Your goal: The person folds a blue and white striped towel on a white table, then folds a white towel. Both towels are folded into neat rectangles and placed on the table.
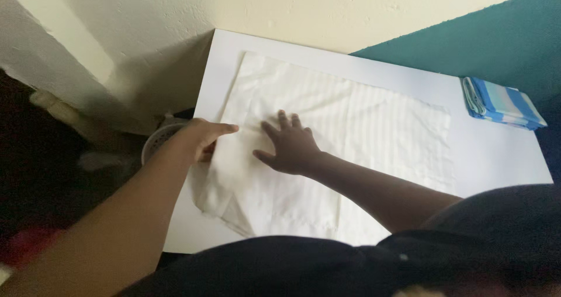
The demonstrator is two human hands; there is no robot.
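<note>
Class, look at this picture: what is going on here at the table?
A person leans over a white table with a white striped cloth spread on it. The right hand lies flat on the cloth with fingers spread, while the left hand grips the cloth's left edge at the table's side. A folded blue striped cloth sits at the table's far right corner.
</note>
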